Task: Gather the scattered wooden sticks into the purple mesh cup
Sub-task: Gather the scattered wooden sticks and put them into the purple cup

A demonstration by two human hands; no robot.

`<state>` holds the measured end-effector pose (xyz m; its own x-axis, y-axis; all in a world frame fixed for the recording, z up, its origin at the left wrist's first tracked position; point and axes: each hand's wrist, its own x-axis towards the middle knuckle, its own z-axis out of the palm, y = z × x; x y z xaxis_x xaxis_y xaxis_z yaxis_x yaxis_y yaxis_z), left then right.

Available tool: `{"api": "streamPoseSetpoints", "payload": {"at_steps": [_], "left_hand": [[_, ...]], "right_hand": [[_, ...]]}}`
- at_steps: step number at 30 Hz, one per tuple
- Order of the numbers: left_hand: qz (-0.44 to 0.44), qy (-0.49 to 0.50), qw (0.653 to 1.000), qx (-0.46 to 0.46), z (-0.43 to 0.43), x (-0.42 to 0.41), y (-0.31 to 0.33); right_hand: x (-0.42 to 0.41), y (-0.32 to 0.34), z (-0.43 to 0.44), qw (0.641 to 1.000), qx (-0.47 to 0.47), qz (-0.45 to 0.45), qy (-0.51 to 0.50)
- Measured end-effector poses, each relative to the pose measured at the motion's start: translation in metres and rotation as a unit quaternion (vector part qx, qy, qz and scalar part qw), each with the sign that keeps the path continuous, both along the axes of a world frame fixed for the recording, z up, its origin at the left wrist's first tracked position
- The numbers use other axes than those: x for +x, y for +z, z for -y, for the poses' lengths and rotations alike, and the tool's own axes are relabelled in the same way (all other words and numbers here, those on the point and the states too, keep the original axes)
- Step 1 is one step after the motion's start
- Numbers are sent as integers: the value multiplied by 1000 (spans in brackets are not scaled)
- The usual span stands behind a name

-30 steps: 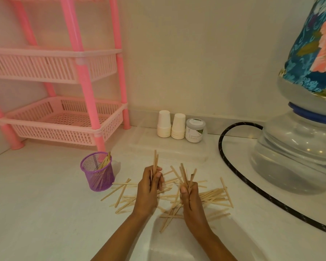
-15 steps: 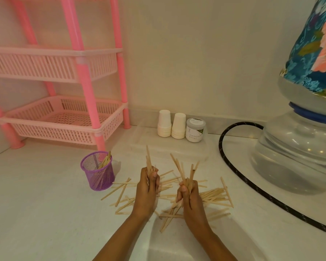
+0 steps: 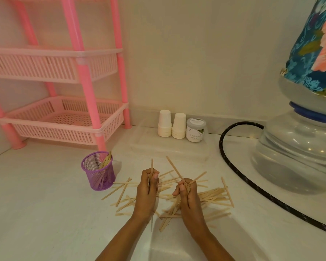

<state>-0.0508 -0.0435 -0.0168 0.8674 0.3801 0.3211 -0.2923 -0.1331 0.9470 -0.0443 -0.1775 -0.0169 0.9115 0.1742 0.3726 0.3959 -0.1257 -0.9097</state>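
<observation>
2 handfuls held: left hand (image 3: 147, 193) fingers curl round near-upright sticks (image 3: 152, 167); right hand (image 3: 186, 196) grips a splayed bunch. From my left hand, the nearer one, the purple mesh cup (image 3: 98, 174) stands at 10 o'clock. Loose sticks lie flat, mostly toward 3 o'clock.

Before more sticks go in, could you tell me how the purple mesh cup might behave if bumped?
The purple mesh cup probably weighs little, being open mesh. The wooden sticks inside lean against one side of the rim, so a nudge might tip or slide it.
</observation>
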Motion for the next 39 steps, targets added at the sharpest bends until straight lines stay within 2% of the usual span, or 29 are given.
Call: {"api": "streamPoseSetpoints", "payload": {"at_steps": [8,13,18,24,27,32,39], "left_hand": [[-5,19,1000,2,6,-3,-5],[29,36,999,-13,6,-2,10],[25,54,998,-30,6,1,26],[-13,15,987,-162,17,4,43],[-24,-12,986,-167,21,2,48],[-16,19,979,-201,16,6,56],[-39,45,941,-332,-9,18,61]], "right_hand": [[-3,0,-1,1000,11,-23,17],[-5,10,-2,998,16,-52,14],[-4,19,-2,999,-21,-48,9],[-3,27,-9,996,-85,-15,1],[-2,29,-12,993,-113,-4,19],[-7,29,-12,986,-157,3,50],[-7,40,-1,997,-72,0,-13]]}}
